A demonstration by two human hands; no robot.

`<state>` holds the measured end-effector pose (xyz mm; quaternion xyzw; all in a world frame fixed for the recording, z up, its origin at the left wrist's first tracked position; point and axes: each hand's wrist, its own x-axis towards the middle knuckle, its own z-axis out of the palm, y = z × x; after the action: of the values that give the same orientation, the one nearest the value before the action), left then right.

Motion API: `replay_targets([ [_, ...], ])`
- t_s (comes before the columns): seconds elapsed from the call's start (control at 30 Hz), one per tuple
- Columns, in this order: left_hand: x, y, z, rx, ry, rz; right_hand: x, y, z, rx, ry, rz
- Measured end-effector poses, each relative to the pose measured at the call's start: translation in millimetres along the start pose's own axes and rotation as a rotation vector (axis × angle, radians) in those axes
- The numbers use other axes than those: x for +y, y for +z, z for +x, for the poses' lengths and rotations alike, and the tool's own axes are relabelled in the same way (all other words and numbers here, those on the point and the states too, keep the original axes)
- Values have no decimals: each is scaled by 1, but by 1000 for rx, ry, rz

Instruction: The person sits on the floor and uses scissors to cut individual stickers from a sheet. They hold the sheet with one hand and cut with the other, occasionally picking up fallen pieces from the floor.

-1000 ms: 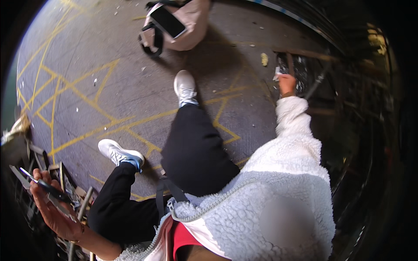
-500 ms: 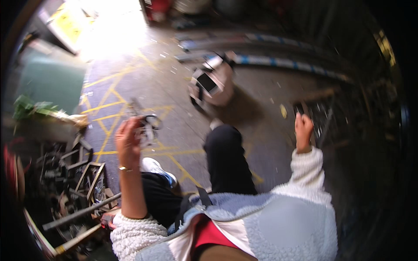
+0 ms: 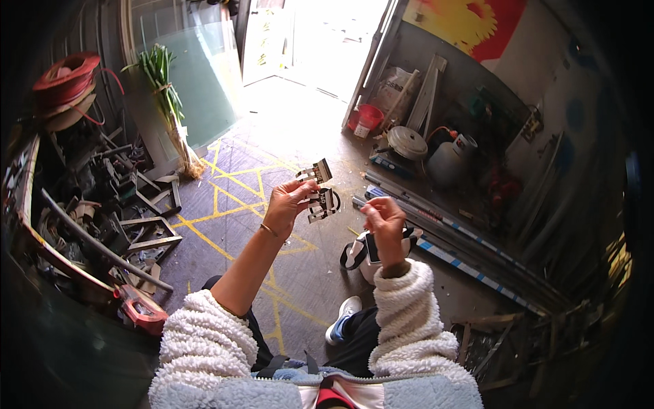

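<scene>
My left hand (image 3: 287,206) is raised near the middle of the view, its thumb and fingers pinched on a cut-out printed card (image 3: 319,174). The card is pale and dark with gaps along it, and more of it hangs below the fingers. A black loop (image 3: 337,202) shows beside the lower part. To the right, a short gap away, my right hand (image 3: 386,221) is closed with fingertips together. Whatever it holds, if anything, is too small to make out. Partly hidden behind the right wrist, a white bag (image 3: 368,271) with black straps stands on the floor.
Metal bars (image 3: 470,269) lie along the right, below a gas cylinder (image 3: 453,162) and a lidded pot (image 3: 407,142). Metal frames and scrap (image 3: 153,235) crowd the left, near a red reel (image 3: 66,71). Green-leaved stalks (image 3: 165,102) lean on a glass sheet (image 3: 204,82). A bright doorway (image 3: 320,41) opens ahead.
My view has swung toward the doorway. My hands, wide apart before, are now close together, and the right one has come in toward the left. The card stays in my left hand.
</scene>
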<state>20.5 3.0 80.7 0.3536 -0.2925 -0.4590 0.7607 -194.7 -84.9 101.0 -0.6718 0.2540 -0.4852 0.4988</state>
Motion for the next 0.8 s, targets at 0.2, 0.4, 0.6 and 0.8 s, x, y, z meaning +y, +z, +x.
replay_targets([
  [0.2, -44, -35, 5, 195, -195, 120, 77, 33, -5, -142, 242, -67],
  [0.4, -55, -46, 11, 146, -112, 130, 93, 44, 1, -386, 514, 460],
  [0.6, -59, -41, 6, 49, -92, 138, 88, 51, 1, -418, 627, 566],
  [0.8, -53, -40, 5, -5, -122, 124, 82, 47, -6, -550, 652, 662],
])
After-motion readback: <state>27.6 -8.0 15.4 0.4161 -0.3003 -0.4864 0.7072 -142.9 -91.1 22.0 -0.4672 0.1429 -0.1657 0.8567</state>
